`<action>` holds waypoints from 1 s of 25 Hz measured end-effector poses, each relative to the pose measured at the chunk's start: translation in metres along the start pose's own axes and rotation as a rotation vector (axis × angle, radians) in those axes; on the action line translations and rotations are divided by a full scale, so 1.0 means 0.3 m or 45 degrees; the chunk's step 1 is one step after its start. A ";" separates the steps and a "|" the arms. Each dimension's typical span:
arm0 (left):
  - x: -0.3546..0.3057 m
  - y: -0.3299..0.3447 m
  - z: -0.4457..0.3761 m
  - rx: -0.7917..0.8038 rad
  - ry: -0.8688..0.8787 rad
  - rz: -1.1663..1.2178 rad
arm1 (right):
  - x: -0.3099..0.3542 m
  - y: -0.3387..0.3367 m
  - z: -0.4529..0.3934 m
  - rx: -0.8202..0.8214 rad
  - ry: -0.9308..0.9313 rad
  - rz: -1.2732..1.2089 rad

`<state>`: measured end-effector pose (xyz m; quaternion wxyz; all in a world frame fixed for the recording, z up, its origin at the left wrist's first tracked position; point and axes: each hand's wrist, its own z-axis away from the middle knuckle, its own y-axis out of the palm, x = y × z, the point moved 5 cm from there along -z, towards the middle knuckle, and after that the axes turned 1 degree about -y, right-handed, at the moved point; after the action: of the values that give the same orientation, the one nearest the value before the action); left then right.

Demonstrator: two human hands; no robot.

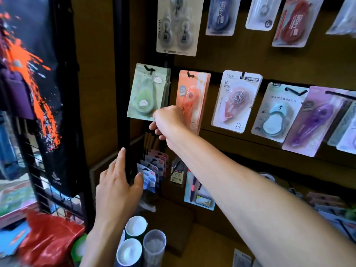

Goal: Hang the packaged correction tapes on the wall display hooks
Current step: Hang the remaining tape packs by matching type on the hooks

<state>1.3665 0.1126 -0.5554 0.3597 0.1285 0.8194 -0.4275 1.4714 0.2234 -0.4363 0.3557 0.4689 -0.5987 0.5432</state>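
The green avocado-pattern correction tape pack [147, 92] hung on its black hook [149, 68] at the left end of the middle display row, with further packs stacked behind it. Just right of the green pack hung the orange pack [192, 102]. The right hand [167, 124] reached to the lower right corner of the green pack, fingers curled toward its bottom edge; whether they pinched the card could not be determined. Below the green pack, the left hand [118, 183] rested with fingers spread against the black vertical post [123, 93], holding nothing. Probable risk: a pull or push at the lower corner could swing the green pack, slide the stack off the hook tip, or knock the adjacent orange pack.
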 end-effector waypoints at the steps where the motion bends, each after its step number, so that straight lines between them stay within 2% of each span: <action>1: -0.004 0.005 0.003 0.018 0.009 -0.012 | -0.006 0.001 -0.015 0.000 0.076 -0.006; 3: -0.012 0.021 0.012 0.053 0.023 -0.080 | -0.027 -0.003 -0.016 0.047 0.221 -0.043; 5: -0.040 0.042 0.036 0.085 0.039 -0.133 | -0.071 -0.045 0.039 0.046 0.235 -0.065; 7: -0.109 0.068 0.093 0.036 0.167 -0.096 | -0.138 -0.143 0.161 -0.061 0.025 -0.144; 9: -0.212 0.128 0.195 -0.060 0.390 0.048 | -0.250 -0.285 0.349 -0.203 -0.241 -0.271; 11: -0.320 0.239 0.336 -0.019 0.568 0.217 | -0.469 -0.436 0.548 -0.413 -0.406 -0.161; 12: -0.356 0.321 0.415 0.087 0.616 0.256 | -0.635 -0.496 0.638 -0.487 -0.357 0.025; 14: -0.353 0.503 0.570 0.333 0.603 0.291 | -0.985 -0.566 0.769 -0.455 -0.042 0.441; 16: -0.264 0.727 0.734 0.630 0.463 0.248 | -1.333 -0.623 0.860 -0.168 0.392 0.779; 18: -0.135 0.933 0.888 0.983 0.365 0.011 | -1.582 -0.713 0.909 0.078 0.659 1.050; 19: -0.070 1.014 0.944 1.133 0.325 -0.124 | -1.665 -0.762 0.912 0.141 0.779 1.075; 21: 0.008 1.147 0.996 1.296 0.239 -0.266 | -1.794 -0.859 0.883 0.191 0.971 1.034; 25: 0.022 1.403 0.948 1.426 0.101 -0.348 | -1.974 -0.976 0.700 0.188 1.041 0.995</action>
<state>1.7164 0.1394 -0.9227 0.1474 0.2081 0.4902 -0.8335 1.9485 0.1291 -0.9304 0.2977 -0.0121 -0.5017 0.8121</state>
